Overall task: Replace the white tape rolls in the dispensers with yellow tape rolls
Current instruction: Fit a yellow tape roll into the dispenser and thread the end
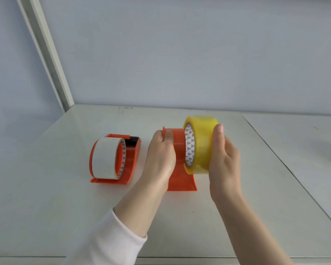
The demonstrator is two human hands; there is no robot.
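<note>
A pale blue wall (180,54) backs a white worktop (46,207). Towards its left edge sits an orange plastic tape dispenser (131,163), a white tape roll (105,157) still on it. Near the middle, the left hand (160,159) curls its fingers over the side plate of a second orange plastic dispenser (180,142). A glossy yellow tape roll (201,146) sits partly on its hub. The right hand (225,161) is against the roll's outer face, thumb straight; the other fingers are hidden, so their curl cannot be told. The roll looks light, stiff and slick, best held across its rim.
</note>
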